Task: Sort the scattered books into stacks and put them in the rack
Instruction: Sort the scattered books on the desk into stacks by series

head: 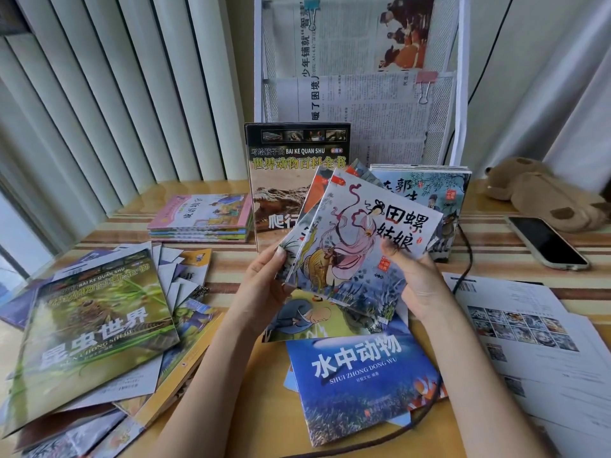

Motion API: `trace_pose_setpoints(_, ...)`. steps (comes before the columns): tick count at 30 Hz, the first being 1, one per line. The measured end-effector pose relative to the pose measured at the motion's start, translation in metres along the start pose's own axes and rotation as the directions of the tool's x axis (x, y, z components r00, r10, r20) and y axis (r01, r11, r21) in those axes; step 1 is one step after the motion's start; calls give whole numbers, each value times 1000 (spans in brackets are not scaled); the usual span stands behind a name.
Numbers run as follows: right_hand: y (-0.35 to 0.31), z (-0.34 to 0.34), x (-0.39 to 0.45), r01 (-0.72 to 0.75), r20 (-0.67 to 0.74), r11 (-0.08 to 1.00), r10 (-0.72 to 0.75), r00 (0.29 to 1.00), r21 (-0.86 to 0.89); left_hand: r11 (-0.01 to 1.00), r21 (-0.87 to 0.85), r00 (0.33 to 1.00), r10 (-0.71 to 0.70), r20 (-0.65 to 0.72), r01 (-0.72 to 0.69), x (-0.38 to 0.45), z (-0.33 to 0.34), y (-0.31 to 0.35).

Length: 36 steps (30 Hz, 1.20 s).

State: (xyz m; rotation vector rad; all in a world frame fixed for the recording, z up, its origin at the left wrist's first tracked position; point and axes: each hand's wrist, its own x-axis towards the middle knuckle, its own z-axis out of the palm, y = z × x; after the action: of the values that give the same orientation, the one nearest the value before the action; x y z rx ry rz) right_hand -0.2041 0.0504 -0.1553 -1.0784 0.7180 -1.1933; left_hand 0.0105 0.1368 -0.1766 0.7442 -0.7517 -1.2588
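Both hands hold a fanned bunch of thin picture books (360,233) above the table, the front one pale with a pink-robed figure. My left hand (264,285) grips the bunch's left edge and my right hand (420,282) grips its lower right corner. Under them lie a yellow-green book (307,320) and a blue sea-animal book (360,378). A white mesh rack (461,94) holding newspapers stands behind. A reptile encyclopedia (281,180) and a stack of blue-covered books (453,193) stand upright at its foot. A loose pile with a green insect book (96,322) lies at the left.
A flat stack of pink-edged books (201,219) lies at the back left. A phone (547,242) with a dark cable, a brown plush toy (542,196) and printed sheets (535,332) occupy the right side. Vertical blinds run along the left.
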Motion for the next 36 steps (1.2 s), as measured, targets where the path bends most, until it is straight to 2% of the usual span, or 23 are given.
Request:
trace_pose_setpoints(12,-7,-1,-7,-41,46,998,43,998,-46,996,90,1000,22,-3,-22,-3,0,7)
trace_pose_setpoints(15,-10,1,-6,-9,57,997,13,998,-75,960,273,996,75,-52,-58,-6,2,9)
trace_pose_setpoints(17,-12,0,-4,37,11,998,-37,999,-45,909,404,983,153,-104,-99,-7,6,7)
trace_pose_setpoints(19,-12,0,0,92,-24,995,-93,995,-44,893,433,969,202,-141,-124,-6,7,6)
trace_pose_setpoints(21,-11,0,1,131,-26,988,-134,991,-83,856,502,964,225,-143,-125,-6,5,5)
trace_pose_setpoints(24,-9,-2,0,136,-26,984,-139,990,-118,748,649,969,240,-64,-142,-4,0,4)
trace_pose_setpoints(28,-5,0,-5,68,130,971,-39,991,-228,807,566,977,213,-18,-166,-7,9,-1)
trace_pose_setpoints(31,8,4,-3,25,212,953,41,976,-303,819,559,988,155,-2,-127,-9,16,-9)
trace_pose_setpoints(34,14,12,-1,85,160,929,-28,987,-359,808,582,989,139,-45,-87,-9,24,-18)
trace_pose_setpoints(36,14,13,3,156,122,893,-115,986,-423,729,672,976,213,-47,-126,-6,28,-23)
